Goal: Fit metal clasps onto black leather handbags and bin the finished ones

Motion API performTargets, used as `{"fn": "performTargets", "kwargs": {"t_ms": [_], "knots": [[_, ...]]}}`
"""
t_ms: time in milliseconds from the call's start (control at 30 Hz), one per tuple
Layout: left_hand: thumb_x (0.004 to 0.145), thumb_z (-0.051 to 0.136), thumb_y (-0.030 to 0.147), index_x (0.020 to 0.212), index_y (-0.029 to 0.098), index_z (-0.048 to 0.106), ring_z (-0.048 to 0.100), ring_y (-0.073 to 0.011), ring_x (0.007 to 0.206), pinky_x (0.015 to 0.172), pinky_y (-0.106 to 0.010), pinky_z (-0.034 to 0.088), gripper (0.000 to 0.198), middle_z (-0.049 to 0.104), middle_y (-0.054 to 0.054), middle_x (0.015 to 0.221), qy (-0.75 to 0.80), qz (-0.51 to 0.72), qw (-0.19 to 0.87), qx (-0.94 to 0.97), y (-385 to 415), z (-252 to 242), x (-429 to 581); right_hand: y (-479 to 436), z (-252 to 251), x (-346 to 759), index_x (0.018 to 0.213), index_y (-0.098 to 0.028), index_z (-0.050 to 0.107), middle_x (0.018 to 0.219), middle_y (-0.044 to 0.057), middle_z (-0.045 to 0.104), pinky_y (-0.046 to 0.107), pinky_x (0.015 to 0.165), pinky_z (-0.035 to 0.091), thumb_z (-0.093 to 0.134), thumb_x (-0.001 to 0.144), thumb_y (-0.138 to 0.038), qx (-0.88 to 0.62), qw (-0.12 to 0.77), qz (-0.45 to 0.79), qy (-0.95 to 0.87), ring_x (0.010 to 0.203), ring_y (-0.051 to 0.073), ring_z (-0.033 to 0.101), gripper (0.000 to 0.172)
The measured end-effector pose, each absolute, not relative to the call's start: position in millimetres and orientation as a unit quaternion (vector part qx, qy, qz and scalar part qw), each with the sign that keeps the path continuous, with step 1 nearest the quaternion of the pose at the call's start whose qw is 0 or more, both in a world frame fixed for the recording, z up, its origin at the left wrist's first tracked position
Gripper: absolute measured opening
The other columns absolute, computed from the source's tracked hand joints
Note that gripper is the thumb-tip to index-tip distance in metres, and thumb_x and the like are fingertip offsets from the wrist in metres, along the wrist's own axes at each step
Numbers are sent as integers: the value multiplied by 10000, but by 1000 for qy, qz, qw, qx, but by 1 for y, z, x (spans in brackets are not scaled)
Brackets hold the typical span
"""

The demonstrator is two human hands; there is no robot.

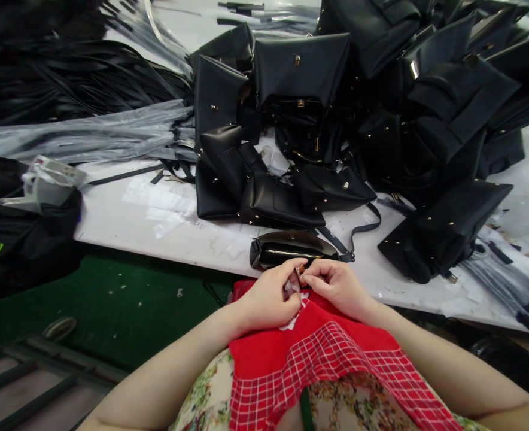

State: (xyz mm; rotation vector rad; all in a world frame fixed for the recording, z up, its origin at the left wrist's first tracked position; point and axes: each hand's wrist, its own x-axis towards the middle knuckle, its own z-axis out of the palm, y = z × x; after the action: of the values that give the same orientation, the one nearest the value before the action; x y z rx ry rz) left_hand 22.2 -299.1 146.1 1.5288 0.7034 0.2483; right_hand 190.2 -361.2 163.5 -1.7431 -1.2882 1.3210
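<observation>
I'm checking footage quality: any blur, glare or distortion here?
Head view throughout: black straps at upper left look smeared; the nearest bag shows soft sheen; the small piece between left hand and right hand lacks clear detail; forearms look stretched.

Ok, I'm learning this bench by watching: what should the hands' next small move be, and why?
Probably the right hand should draw the small orange-brown piece free of the left hand: the right hand seems to pinch the piece's edge, while the left hand curls around a whitish crumpled bit just below. What the piece is, I cannot tell.
</observation>
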Motion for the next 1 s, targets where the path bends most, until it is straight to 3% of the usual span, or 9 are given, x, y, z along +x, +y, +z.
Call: {"fn": "performTargets", "kwargs": {"t_ms": [67,133,233,333,467,667,833,900,1000], "knots": [[810,546,212,1311,194,460,578,-245,1112,972,-400,461,508,602,-104,1243,269,105,606,741,-297,149,27,-357,170,190,691,-175,670,711,17,673,237,613,489,614,791,-230,-626,319,538,-465,653,129,606,127],[884,457,245,1347,187,430,554,-266,1162,990,-445,444,467,573,-122,1295,249,79,575,776,-296,147,32,-351,177,192,689,-176,682,731,20,677,240,636,489,634,773,-228,-602,335,541,-482,677,132,610,109],[934,351,241,1370,197,419,600,-267,1077,932,-456,470,444,622,-124,1215,257,69,545,795,-294,139,39,-345,177,201,715,-170,697,746,30,681,252,646,487,640,781,-272,-605,358,538,-465,689,139,609,134],[956,310,285,1332,218,469,655,-185,784,745,-343,532,414,673,-73,981,304,109,611,723,-289,127,40,-342,168,214,728,-159,690,705,25,669,252,615,473,653,779,-354,-652,384,528,-387,643,132,587,205],[942,359,367,1243,194,513,474,-64,404,416,-215,414,380,553,18,733,371,138,743,540,-281,113,36,-344,154,224,747,-152,696,670,16,655,248,585,451,679,749,-404,-685,389,519,-332,595,118,554,252],[897,494,424,1310,210,443,520,-78,524,531,-222,460,468,550,15,790,358,197,738,537,-275,130,42,-332,156,211,750,-155,696,664,15,645,247,573,428,656,764,-390,-701,383,488,-352,593,121,538,240],[934,423,353,1116,196,632,584,-150,807,756,-271,479,318,641,-46,886,361,171,654,642,-273,148,40,-321,173,210,775,-155,703,684,16,624,235,579,424,525,873,-392,-606,332,557,-461,612,112,527,313],[926,433,341,1049,192,654,562,-129,717,678,-249,470,294,615,-27,797,392,178,650,626,-266,144,26,-323,173,223,897,-170,713,703,12,612,234,569,422,479,900,-405,-606,319,560,-466,605,110,516,332],[886,489,392,937,182,618,419,-74,488,447,-194,355,252,480,38,631,489,254,662,508,-249,129,-10,-329,161,250,1030,-201,699,840,35,648,274,689,457,489,893,-382,-692,303,443,-483,749,146,575,310]]}}
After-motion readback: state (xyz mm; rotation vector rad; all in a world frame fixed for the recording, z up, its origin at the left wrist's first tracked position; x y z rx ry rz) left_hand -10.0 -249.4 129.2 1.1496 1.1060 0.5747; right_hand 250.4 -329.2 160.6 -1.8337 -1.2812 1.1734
